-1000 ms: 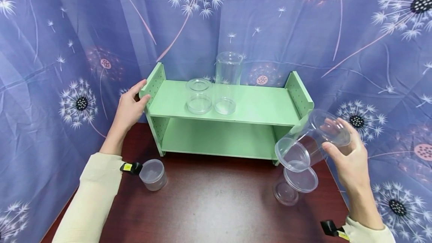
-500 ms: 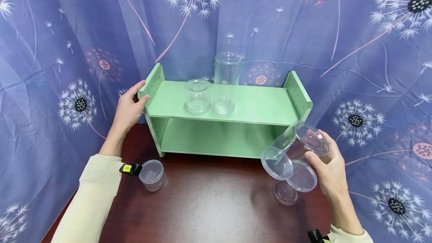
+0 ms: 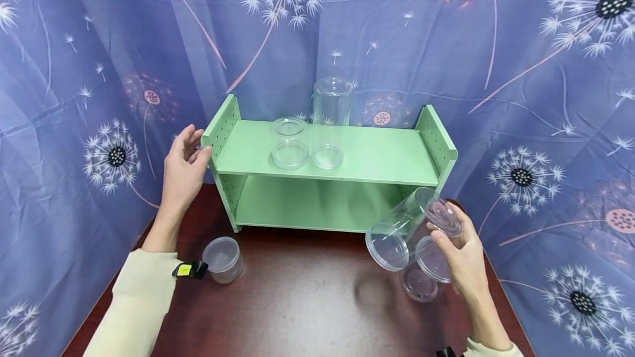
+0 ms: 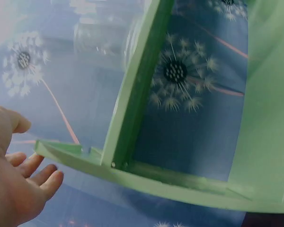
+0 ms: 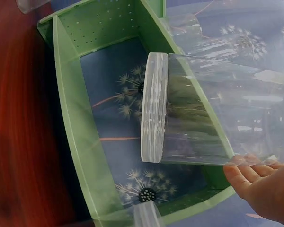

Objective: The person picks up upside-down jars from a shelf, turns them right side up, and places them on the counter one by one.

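Note:
My right hand (image 3: 463, 255) grips a clear plastic jar (image 3: 407, 222) near one end, above the table's right side. The jar is tilted, its lidded end pointing down and left; in the right wrist view that lid (image 5: 155, 109) faces the green shelf. My left hand (image 3: 182, 167) is beside the upper left side panel (image 3: 222, 125) of the green shelf, fingers loosely bent and holding nothing. In the left wrist view, its fingertips (image 4: 52, 182) are close to the panel's end; whether they touch it I cannot tell.
On the shelf's top board (image 3: 382, 150) stand a short clear jar (image 3: 289, 145) and a taller one (image 3: 331, 120). Another short jar (image 3: 223, 260) is on the table at left. Behind the held jar, another clear container (image 3: 419, 284) stands on the table, partly hidden. Patterned cloth (image 3: 397, 43) hangs behind.
My right hand has carried the tilted jar left and down, in front of the container on the table. My left hand's fingers have come off the side panel and drawn slightly left.

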